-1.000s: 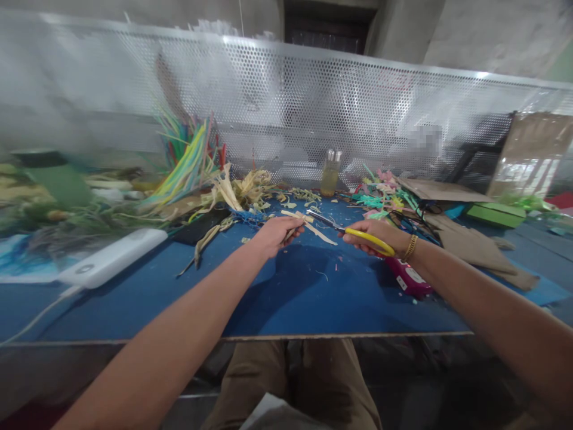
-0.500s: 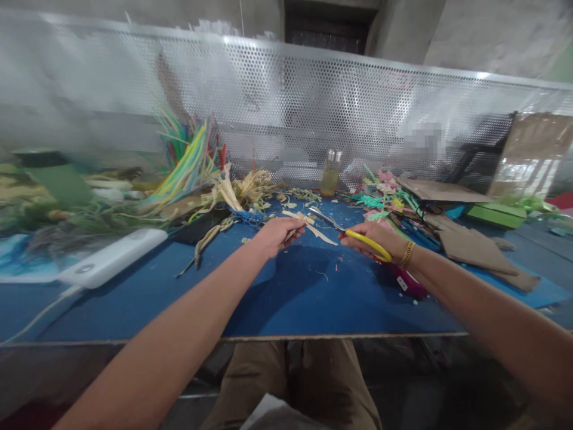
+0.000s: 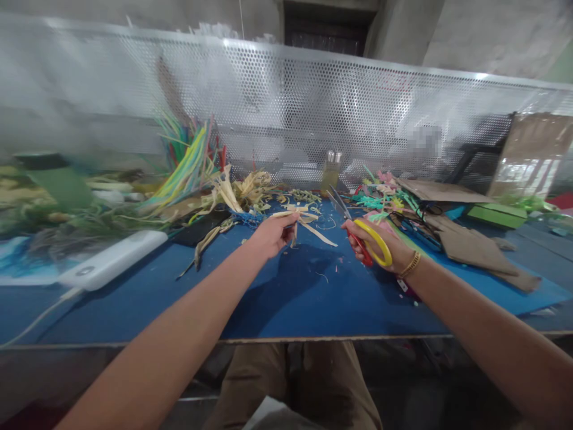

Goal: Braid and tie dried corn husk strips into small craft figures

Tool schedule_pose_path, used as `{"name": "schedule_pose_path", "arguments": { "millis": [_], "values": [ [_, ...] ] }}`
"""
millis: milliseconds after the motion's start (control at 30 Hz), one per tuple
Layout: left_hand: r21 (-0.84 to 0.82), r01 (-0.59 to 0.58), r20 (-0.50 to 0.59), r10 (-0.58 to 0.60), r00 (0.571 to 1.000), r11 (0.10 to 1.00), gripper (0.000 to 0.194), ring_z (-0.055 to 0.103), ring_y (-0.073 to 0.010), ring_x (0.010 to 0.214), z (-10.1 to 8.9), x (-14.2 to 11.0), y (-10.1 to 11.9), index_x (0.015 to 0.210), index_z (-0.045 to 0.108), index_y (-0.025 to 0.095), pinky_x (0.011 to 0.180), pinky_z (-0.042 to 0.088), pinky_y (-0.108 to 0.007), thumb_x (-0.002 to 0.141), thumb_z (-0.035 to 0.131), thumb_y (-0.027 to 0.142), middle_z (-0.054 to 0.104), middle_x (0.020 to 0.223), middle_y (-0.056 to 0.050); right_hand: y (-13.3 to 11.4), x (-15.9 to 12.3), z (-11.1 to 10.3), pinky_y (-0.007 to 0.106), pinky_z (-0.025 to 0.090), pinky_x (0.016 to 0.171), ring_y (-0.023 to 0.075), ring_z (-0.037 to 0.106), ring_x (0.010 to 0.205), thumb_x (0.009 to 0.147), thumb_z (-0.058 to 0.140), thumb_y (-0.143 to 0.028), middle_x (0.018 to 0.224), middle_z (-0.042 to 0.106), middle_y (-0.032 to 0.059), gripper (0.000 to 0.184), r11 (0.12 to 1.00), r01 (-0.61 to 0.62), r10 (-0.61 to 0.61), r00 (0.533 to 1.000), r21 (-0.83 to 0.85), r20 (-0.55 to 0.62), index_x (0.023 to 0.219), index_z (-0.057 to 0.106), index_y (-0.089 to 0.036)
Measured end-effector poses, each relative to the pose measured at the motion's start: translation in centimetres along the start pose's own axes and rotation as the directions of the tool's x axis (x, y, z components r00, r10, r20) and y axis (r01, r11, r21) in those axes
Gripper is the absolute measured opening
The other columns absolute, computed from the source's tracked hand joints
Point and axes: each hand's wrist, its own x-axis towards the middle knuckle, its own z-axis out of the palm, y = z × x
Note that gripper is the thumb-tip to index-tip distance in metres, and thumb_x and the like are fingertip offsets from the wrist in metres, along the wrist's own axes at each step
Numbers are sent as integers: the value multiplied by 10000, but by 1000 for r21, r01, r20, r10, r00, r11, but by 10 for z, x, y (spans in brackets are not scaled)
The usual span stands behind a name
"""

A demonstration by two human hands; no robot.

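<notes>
Between the thumb and fingers of my left hand (image 3: 278, 234) is a pale straw-coloured strip bundle (image 3: 308, 222), its flat ends fanning out to the right above the blue table. My right hand (image 3: 380, 243) grips scissors (image 3: 367, 242) with one yellow and one red handle loop. Their metal blades point up and away to the left, slightly apart, and stand clear of the strips. Behind my left hand lies a heap of dried pale husk-like strips (image 3: 250, 188), with some blue fibres (image 3: 248, 218) at its front.
A white power bank-like device with a cable (image 3: 114, 258) lies at left. Colourful strips (image 3: 192, 161) stand behind it, near a green bottle (image 3: 51, 179). A glass jar (image 3: 331, 170) stands at the back. Brown cardboard (image 3: 478, 251) and a green box (image 3: 496, 215) lie right.
The scissors have pulled back to the right from the strips, turned more upright, and their red loop now shows. My left hand has shifted slightly left with the strips.
</notes>
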Motion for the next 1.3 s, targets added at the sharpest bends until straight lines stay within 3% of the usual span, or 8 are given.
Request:
{"name": "schedule_pose_path", "arguments": {
  "millis": [167, 333, 600, 1300],
  "values": [
    [-99, -4, 20, 7, 1000, 995, 158, 524, -40, 503, 3, -6, 4, 795, 674, 177, 407, 385, -120, 663, 751, 215, 565, 593, 26, 4, -10, 16, 222, 416, 327, 105, 494, 403, 775, 491, -665, 596, 518, -21, 487, 998, -59, 60, 997, -21, 46, 944, 483, -208],
    [-139, -64, 20, 68, 998, 988, 170, 559, -40, 534, 4, -10, 7, 773, 651, 189, 411, 403, -108, 652, 762, 230, 590, 633, 31, 11, -18, 36, 231, 482, 368, 105, 522, 442, 769, 507, -659, 629, 552, -13, 485, 996, -90, 89, 995, 11, 52, 951, 481, -210],
    [-127, -60, 27, 64, 998, 990, 191, 606, -54, 598, 9, -14, 4, 764, 644, 193, 457, 449, -105, 632, 779, 221, 623, 665, 30, 12, -17, 62, 233, 453, 320, 94, 482, 377, 759, 481, -691, 577, 514, -45, 504, 997, -38, 36, 999, 61, 33, 933, 468, -218],
    [-117, -29, 68, 37, 997, 993, 233, 598, -49, 564, 15, -21, 0, 804, 658, 181, 479, 471, -111, 617, 793, 219, 635, 680, 24, 13, -6, 81, 226, 407, 285, 93, 439, 324, 788, 466, -665, 509, 471, -56, 466, 988, 14, -4, 998, 151, -65, 834, 434, -202]
  ]
}}
